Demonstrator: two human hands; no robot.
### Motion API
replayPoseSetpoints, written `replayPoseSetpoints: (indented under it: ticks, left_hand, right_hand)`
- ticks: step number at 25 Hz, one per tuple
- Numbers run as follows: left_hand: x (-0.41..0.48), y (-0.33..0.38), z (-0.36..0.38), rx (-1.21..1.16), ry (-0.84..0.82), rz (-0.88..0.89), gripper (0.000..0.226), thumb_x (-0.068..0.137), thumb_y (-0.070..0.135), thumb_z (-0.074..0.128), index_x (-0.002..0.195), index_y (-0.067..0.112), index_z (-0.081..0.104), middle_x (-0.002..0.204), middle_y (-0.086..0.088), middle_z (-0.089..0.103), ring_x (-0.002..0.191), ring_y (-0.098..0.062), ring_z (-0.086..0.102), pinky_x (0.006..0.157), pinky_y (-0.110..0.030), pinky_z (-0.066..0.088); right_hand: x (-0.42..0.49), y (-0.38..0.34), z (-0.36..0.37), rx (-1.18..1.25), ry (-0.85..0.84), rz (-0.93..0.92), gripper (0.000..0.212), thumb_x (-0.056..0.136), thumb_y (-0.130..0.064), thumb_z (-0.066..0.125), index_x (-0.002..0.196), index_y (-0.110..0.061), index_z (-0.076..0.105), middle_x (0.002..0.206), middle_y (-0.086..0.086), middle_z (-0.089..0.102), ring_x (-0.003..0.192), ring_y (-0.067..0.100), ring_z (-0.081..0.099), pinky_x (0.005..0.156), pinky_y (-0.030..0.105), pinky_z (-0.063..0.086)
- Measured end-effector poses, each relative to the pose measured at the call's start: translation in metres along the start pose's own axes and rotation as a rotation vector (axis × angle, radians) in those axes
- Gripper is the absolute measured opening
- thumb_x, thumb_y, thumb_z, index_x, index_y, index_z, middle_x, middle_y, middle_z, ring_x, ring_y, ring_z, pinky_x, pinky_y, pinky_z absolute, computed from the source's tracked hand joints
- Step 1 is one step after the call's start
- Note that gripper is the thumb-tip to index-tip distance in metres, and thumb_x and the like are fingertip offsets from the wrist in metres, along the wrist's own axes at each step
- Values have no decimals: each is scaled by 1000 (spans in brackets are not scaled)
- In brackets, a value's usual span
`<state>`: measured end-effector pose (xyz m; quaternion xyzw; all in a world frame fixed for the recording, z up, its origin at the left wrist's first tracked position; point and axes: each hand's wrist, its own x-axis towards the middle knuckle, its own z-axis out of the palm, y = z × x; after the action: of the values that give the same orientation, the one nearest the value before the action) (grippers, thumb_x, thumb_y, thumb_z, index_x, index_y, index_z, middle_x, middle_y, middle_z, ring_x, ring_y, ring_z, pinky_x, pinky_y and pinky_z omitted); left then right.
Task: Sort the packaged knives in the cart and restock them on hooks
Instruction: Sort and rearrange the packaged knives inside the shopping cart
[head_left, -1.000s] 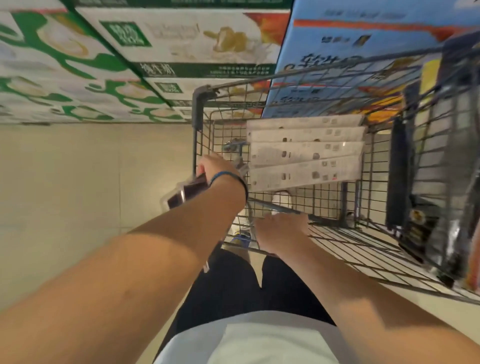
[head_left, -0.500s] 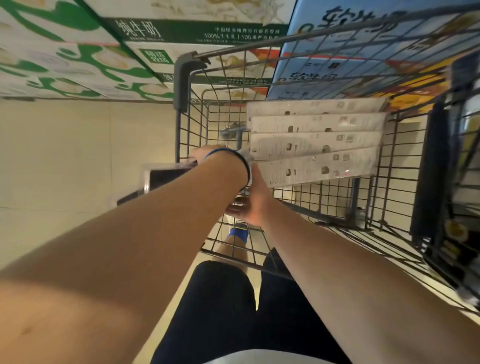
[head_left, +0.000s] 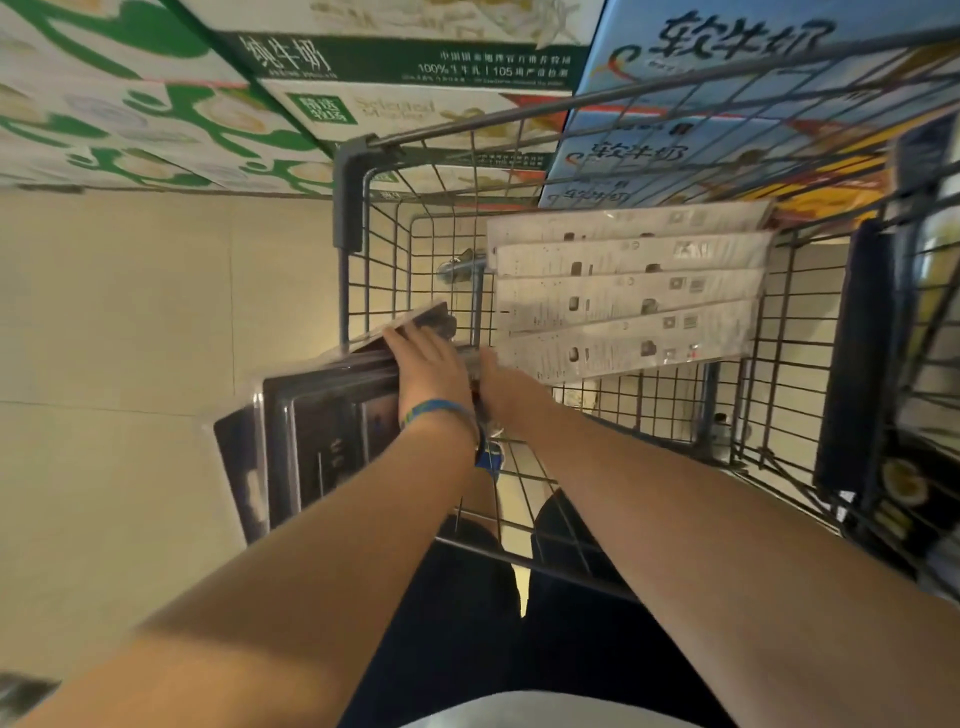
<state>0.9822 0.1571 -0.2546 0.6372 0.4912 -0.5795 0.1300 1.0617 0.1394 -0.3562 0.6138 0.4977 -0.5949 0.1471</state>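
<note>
Dark knife packs (head_left: 322, 436) stick out over the left side of the wire cart (head_left: 353, 208), and your left hand (head_left: 431, 371) grips them. Your right hand (head_left: 511, 389) is just beside, but its fingers are hidden, so I cannot tell its grip. White packs (head_left: 623, 291) lie inside the cart.

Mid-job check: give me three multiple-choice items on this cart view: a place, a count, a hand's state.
1. Where are the dark packages?
A) in the left hand by the cart wall
B) on the floor
C) on a hook

2. How many white packages lie side by side in the cart?
A) two
B) four
C) six

3. What is the left hand doing?
A) hanging idle
B) gripping the dark packages
C) pushing the cart

Answers: 1 A, they jut out from under its fingers; 2 B, four strips show; 3 B, its fingers curl over the stack.
</note>
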Motion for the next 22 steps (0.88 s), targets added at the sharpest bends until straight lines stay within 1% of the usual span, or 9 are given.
replayPoseSetpoints:
  ticks: [1, 3, 5, 8, 9, 12, 15, 18, 22]
  left_hand:
    - [0, 7, 6, 3, 4, 12, 74, 102, 45, 35, 156, 5, 4, 161, -26, 3, 143, -55, 7, 110, -70, 12]
    - [12, 12, 4, -22, 59, 36, 77, 101, 49, 37, 156, 7, 2, 161, -24, -1, 143, -55, 5, 111, -71, 10]
    - [27, 19, -2, -49, 87, 40, 75, 101, 47, 38, 156, 8, 4, 161, -24, 2, 145, -52, 6, 113, -69, 10]
    - [39, 42, -12, -69, 145, 92, 63, 102, 37, 34, 154, 8, 14, 161, -22, 13, 146, -47, 12, 114, -64, 12]
    - [41, 46, -17, -92, 151, 117, 59, 100, 34, 34, 152, 8, 23, 158, -21, 23, 144, -45, 19, 114, -62, 16]
    - [47, 54, -23, -281, 218, 222, 41, 98, 31, 39, 135, 15, 47, 135, -11, 48, 126, -32, 41, 106, -50, 31]
    - [50, 61, -25, -510, 212, 244, 35, 99, 35, 41, 129, 18, 50, 127, -7, 52, 120, -27, 45, 99, -44, 39]
    - [61, 67, -26, -677, 176, 251, 38, 99, 37, 41, 129, 16, 49, 127, -9, 53, 119, -28, 48, 98, -42, 44]
    - [77, 75, -28, -873, 72, 180, 38, 100, 39, 39, 130, 17, 49, 125, -9, 54, 116, -29, 51, 93, -41, 47]
  right_hand:
    - [6, 19, -6, -178, 99, -31, 40, 108, -36, 32, 137, -12, 44, 114, 16, 61, 107, 33, 62, 86, 46, 52]
    - [15, 56, -26, -472, 340, -69, 31, 98, -29, 56, 124, -12, 52, 108, 9, 57, 98, 25, 58, 71, 33, 43]
    - [28, 78, -43, -765, 460, -123, 50, 82, -23, 76, 124, -15, 52, 115, 6, 56, 101, 23, 55, 72, 31, 42]
    - [47, 96, -51, -1007, 463, -228, 81, 72, -22, 82, 142, -17, 41, 129, 9, 53, 113, 28, 54, 82, 40, 51]
    - [49, 98, -53, -1000, 492, -237, 81, 75, -20, 79, 146, -16, 40, 131, 9, 53, 114, 29, 54, 82, 41, 52]
    - [53, 113, -60, -1063, 695, -343, 58, 89, -13, 63, 144, -11, 46, 131, 10, 57, 113, 28, 59, 84, 41, 55]
    - [56, 118, -82, -1210, 917, -445, 43, 98, -10, 49, 140, -12, 54, 138, 8, 60, 118, 26, 63, 91, 42, 55]
    - [62, 105, -96, -1157, 939, -476, 48, 97, -8, 49, 145, -10, 50, 148, 8, 54, 125, 29, 58, 94, 46, 53]
    - [65, 89, -105, -987, 997, -450, 46, 88, -8, 61, 133, -17, 59, 127, 7, 63, 107, 29, 62, 79, 42, 53]
